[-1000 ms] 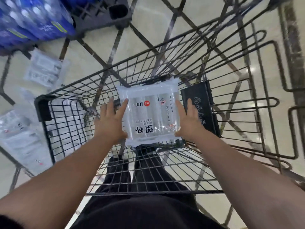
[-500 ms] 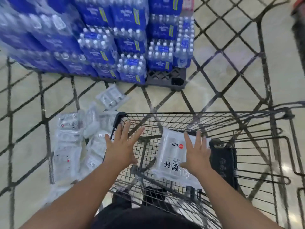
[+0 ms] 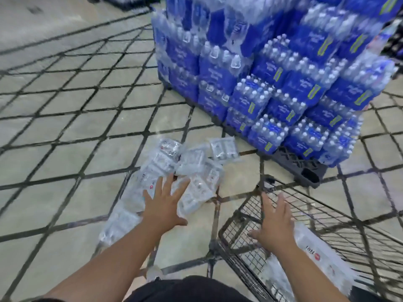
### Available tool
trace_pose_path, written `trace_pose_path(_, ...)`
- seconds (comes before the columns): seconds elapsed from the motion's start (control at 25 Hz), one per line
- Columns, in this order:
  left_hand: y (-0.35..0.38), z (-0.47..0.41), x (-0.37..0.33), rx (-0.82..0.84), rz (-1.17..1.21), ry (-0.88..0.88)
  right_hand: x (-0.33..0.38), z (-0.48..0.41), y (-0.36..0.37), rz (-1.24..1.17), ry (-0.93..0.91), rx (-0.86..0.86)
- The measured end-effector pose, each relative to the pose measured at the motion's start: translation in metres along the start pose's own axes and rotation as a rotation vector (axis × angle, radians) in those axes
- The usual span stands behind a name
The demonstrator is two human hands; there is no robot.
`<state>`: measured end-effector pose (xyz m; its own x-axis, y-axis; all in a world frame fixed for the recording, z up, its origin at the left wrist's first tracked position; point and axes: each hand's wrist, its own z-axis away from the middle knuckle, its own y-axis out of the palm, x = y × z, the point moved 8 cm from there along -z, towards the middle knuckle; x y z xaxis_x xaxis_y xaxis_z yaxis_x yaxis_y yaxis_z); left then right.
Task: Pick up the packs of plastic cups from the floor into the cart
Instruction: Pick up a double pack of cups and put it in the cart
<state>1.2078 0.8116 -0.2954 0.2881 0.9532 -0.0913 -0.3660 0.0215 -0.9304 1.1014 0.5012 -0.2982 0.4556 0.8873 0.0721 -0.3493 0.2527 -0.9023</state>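
Left hand: the left hand [image 3: 162,209] is out over the heap on the floor, fingers spread wide, holding nothing.
Right hand: the right hand [image 3: 275,226] hovers above the near corner of the cart, fingers fanned, empty too.
Packs on the floor: a loose pile of clear packs of plastic cups [image 3: 187,171] lies on the tiled floor [image 3: 65,138], just left of the cart, overlapping one another; how many is hard to say through the blur.
Pack in the cart: one pack of plastic cups [image 3: 314,256] lies inside the wire shopping cart [image 3: 237,227], label up, just beside the right wrist.
Backdrop: a pallet [image 3: 305,166] stacked with shrink-wrapped cases of bottled water [image 3: 272,88] stands behind the pile.
Progress: my read, one in and most of the heap to go.
Risk, slippery film: the wrappers look glossy and slack, so a one-handed pinch could slide off and drop the pack.
Risk, overlap: grabbing a buried pack could drag its neighbours and scatter the heap.
Risk, cart edge: a pack swung low could catch the wire rim and fall back out.
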Motion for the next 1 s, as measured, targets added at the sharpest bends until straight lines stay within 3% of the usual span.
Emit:
trace_pose_path(0.2,-0.012,0.031,0.164,-0.039,0.082,-0.198,0.151,0.000,0.003,0.157,-0.177,-0.019)
trace_pose_path(0.4,-0.011,0.076,0.272,-0.128,0.246,-0.391,0.267,0.007,0.005,0.252,-0.340,-0.013)
trace_pose_path(0.64,0.042,0.159,0.357,-0.114,0.425,-0.706,0.372,0.000,0.011,0.379,-0.515,0.001)
trace_pose_path(1.0,0.070,0.215,0.413,-0.051,0.488,-1.030,0.503,-0.011,0.071,0.537,-0.827,0.123)
